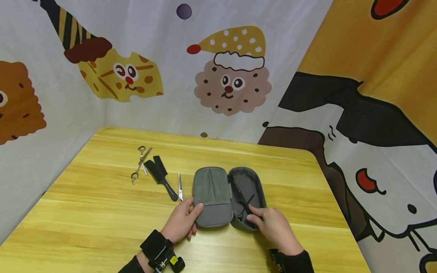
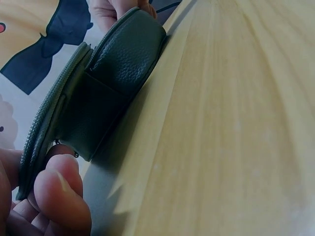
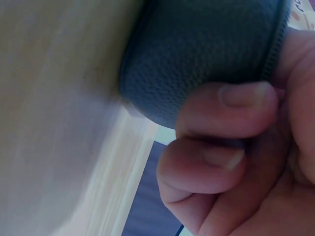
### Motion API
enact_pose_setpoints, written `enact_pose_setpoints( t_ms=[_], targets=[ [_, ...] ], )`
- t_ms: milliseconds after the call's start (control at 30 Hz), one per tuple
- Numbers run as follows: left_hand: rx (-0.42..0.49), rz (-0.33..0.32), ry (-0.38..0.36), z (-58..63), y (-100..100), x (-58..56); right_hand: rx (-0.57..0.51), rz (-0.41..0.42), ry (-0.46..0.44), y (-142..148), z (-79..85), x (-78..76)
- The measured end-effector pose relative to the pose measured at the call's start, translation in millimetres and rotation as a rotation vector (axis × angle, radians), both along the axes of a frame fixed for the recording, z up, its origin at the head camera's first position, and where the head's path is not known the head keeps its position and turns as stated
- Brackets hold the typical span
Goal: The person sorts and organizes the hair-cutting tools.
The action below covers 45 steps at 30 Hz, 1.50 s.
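Note:
A grey zip case lies unfolded on the table, its pocketed lid to the left and its deeper half to the right. My left hand pinches the lid's left edge; the left wrist view shows fingers about the zipped rim of the case. Inside the deeper half is a dark slender tool with crossed parts, its exact kind unclear. My right hand reaches over the near rim and pinches the tool's lower end. Curled fingers stand against the textured case wall in the right wrist view.
Left of the case lie silver scissors, partly hidden behind my left hand. Farther left are black combs, overlapping, and opened silver scissors. A cartoon-printed cloth hangs behind the wooden table.

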<state>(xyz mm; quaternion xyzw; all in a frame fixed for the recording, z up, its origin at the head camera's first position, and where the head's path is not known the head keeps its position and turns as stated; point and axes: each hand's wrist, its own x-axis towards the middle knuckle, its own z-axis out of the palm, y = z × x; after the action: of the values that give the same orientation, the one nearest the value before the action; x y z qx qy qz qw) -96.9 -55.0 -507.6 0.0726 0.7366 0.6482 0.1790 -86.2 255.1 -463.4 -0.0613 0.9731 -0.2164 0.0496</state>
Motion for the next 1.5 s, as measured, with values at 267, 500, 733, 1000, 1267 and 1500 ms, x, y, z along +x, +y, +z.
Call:
enact_pose_setpoints(
  t_ms=[267,500,733,1000,1267,1500],
  targets=[
    [-0.008,-0.007,-0.004,-0.2,0,-0.1,0.05,0.008,0.033,-3,-2.9,1.1],
    [0.001,-0.007,0.0,-0.9,0,-0.9,0.044,0.007,0.037,-4,-2.6,0.8],
    [0.004,-0.003,-0.003,-2.2,0,-1.5,0.048,-0.01,0.043,-5,-2.9,1.4],
    [0.0,-0.003,0.001,-2.3,1,-1.3,0.066,-0.018,0.093,-9,-2.6,3.3],
    [-0.005,0.001,0.002,-1.6,1,-0.3,0.089,-0.043,0.099,-12,-2.4,3.2],
    [-0.01,0.003,-0.004,-0.9,1,0.0,0.123,-0.076,0.105,-15,-3.9,1.3]
  ],
)
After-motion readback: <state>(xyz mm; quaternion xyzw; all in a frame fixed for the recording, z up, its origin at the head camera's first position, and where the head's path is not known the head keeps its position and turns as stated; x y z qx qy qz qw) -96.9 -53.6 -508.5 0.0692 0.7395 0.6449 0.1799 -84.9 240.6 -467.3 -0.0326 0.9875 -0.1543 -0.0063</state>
